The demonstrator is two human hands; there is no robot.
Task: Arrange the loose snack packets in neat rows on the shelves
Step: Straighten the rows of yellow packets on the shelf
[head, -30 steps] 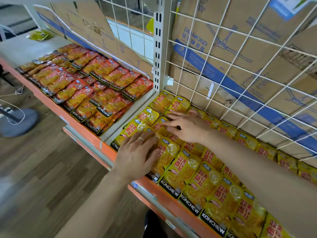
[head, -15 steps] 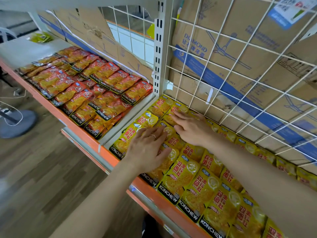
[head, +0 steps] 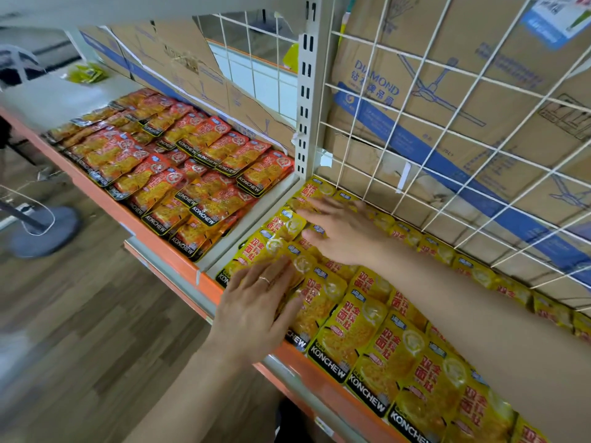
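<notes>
Over the last second both hands were slid leftward and deeper along the yellow packets [head: 361,340], towards the corner of the shelf [head: 319,375] beside the upright post [head: 307,91]. The right hand [head: 345,231] was carried from the middle rows to the back ones, its fingertips brought close to the packets nearest the wire grid [head: 447,155]. The left hand [head: 256,302] was shifted only a little and kept on the front-left packets by the orange lip. Both hands were laid flat with fingers straight and slightly spread — nothing was gripped or pinched, and the packets were only pressed and smoothed. From this it may be judged that the yellow rows were being squared up at their left end, with the work there nearly finished. The packets were found directly under both palms, overlapped in rows running off to the right beneath the right forearm. The red packets [head: 192,161] in the neighbouring bay were not touched — they were already laid in rows.
</notes>
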